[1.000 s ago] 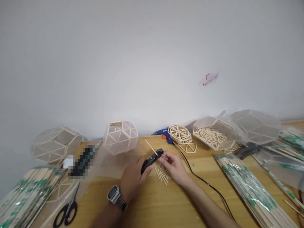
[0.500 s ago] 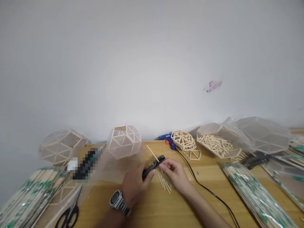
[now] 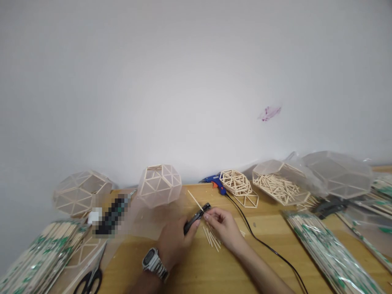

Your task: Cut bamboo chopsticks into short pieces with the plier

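My left hand [image 3: 176, 241], with a watch on its wrist, is wrapped round a black plier-like tool [image 3: 193, 220]. A thin wooden stick [image 3: 194, 199] runs across the head of the tool and slants up to the left. Its lower end goes to the fingertips of my right hand [image 3: 226, 229], which pinch it close against the tool's tip. The tool's jaws are too small to make out. Below both hands, several short cut sticks [image 3: 212, 238] lie loose on the wooden table [image 3: 196, 271].
A blue glue gun [image 3: 216, 181] with a black cord [image 3: 269, 245] lies behind. Stick-framed polyhedra [image 3: 161, 185] stand along the wall, one frame [image 3: 277, 185] full of short sticks. Bagged sticks [image 3: 330, 253] lie right, another pack [image 3: 39, 257] left, by black-handled scissors [image 3: 92, 277].
The view has shifted slightly. Both hands keep their grip, with the stick still across the tool's head; my right fingertips have moved slightly left along with the tool.
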A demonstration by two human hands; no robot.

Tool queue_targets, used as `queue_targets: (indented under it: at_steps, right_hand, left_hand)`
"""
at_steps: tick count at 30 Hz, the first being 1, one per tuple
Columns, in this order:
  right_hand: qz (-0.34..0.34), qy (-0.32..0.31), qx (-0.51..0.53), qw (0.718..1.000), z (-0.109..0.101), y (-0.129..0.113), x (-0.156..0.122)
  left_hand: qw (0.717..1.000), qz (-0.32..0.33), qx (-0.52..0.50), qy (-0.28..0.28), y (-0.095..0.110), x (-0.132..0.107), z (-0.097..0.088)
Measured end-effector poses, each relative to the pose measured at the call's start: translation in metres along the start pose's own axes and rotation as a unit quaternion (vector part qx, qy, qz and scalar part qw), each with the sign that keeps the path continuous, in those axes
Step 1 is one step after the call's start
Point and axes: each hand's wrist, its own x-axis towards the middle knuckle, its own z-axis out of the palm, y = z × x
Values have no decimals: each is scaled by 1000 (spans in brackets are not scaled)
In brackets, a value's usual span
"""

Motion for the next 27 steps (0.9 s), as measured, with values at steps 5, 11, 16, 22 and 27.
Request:
queue_targets:
  at_steps: [5, 11, 16, 22, 27]
  right_hand:
    - [-5, 12, -24, 1000, -2, -3, -2]
    - [-20, 23, -42, 999, -5, -5, -5]
    - [-41, 47, -74, 995, -6, -8, -6]
    - [-63, 64, -97, 991, -6, -14, -10]
    - [-72, 65, -116, 989, -8, -18, -13]
  left_hand:
    - [1000, -13, 4, -22, 2, 1, -3]
    - [999, -13, 45, -22, 3, 1, -4]
    - [998, -3, 57, 7, 2, 1, -2]
    - [998, -2, 62, -1, 2, 3, -2]
    - [998, 14, 60, 7, 3, 2, -3]
